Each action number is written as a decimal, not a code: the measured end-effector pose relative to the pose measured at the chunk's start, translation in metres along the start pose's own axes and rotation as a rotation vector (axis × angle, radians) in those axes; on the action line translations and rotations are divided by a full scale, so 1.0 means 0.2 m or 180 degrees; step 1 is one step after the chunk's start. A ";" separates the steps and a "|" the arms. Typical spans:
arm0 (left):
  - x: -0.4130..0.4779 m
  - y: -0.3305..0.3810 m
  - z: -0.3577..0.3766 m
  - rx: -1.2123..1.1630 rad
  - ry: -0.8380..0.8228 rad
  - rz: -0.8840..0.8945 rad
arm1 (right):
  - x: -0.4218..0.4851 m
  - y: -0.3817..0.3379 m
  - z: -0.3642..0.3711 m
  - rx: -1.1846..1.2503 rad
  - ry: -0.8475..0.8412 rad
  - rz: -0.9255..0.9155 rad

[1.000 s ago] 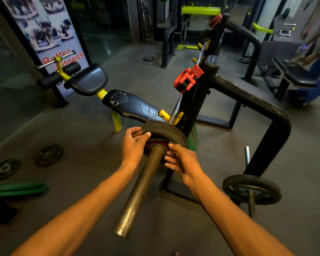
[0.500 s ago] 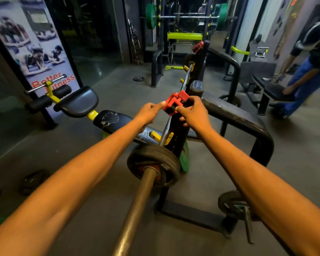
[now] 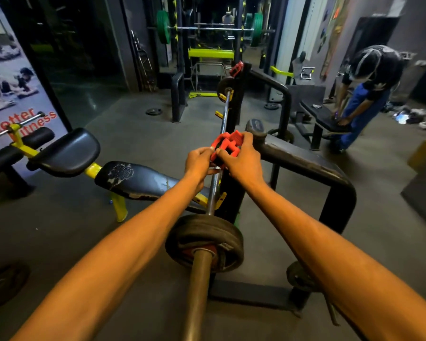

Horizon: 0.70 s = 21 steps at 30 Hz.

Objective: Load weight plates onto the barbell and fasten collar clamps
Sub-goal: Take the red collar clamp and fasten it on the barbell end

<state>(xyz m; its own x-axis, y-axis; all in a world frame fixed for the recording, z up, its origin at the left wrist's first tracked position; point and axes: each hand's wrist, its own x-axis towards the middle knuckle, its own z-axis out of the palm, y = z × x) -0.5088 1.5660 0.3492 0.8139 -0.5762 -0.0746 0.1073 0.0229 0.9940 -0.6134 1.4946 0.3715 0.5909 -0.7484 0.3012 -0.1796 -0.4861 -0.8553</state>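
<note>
A barbell [image 3: 199,286] runs away from me across the rack. A black weight plate [image 3: 202,232] sits on its near sleeve. Further up the thin shaft is a red collar clamp [image 3: 228,143]. My left hand [image 3: 198,159] pinches the clamp's left side and my right hand [image 3: 241,157] grips its right side, fingers curled over the top. A second red clamp [image 3: 236,68] and another black plate [image 3: 224,86] are at the bar's far end.
A black rack frame [image 3: 305,163] stands to the right, with a plate [image 3: 298,276] stored low on it. The padded bench [image 3: 138,179] lies to the left. Loose plates [image 3: 3,284] are on the floor at left. A person [image 3: 364,89] bends over a bench at back right.
Both hands left the near weight plate and reached up to the red clamp on the shaft. They now hold it from both sides, a little nearer to me than before.
</note>
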 end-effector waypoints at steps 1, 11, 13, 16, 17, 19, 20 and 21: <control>-0.02 0.00 -0.03 -0.0082 -0.0002 0.0027 | -0.02 -0.02 0.01 -0.0005 0.0000 -0.0036; -0.54 -0.15 -0.47 -0.0599 -0.0531 -0.0384 | -0.49 -0.06 -0.02 0.0546 -0.1108 0.0210; -0.71 -0.25 -0.55 -0.0453 -0.0738 -0.0489 | -0.65 -0.03 -0.05 0.0794 -0.1386 0.0382; -0.98 -0.38 -0.65 -0.0274 -0.0740 -0.0553 | -0.90 0.01 -0.10 0.1057 -0.1763 0.0586; -1.08 -0.41 -0.67 -0.0251 -0.0657 -0.0527 | -0.99 0.03 -0.11 0.1076 -0.1872 0.0616; -1.27 -0.48 -0.69 -0.0144 -0.0457 -0.0389 | -1.14 0.07 -0.13 0.1125 -0.2067 0.0629; -1.37 -0.52 -0.70 -0.0051 -0.0363 -0.0288 | -1.22 0.09 -0.15 0.1176 -0.2145 0.0652; -1.46 -0.54 -0.70 0.0032 -0.0277 -0.0179 | -1.29 0.10 -0.16 0.1248 -0.2203 0.0688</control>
<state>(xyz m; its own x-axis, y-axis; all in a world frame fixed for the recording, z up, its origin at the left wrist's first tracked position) -0.6784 1.8467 0.2516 0.7540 -0.6452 -0.1236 0.1454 -0.0196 0.9892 -0.7951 1.6632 0.2909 0.9489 -0.2976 -0.1055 -0.1332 -0.0744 -0.9883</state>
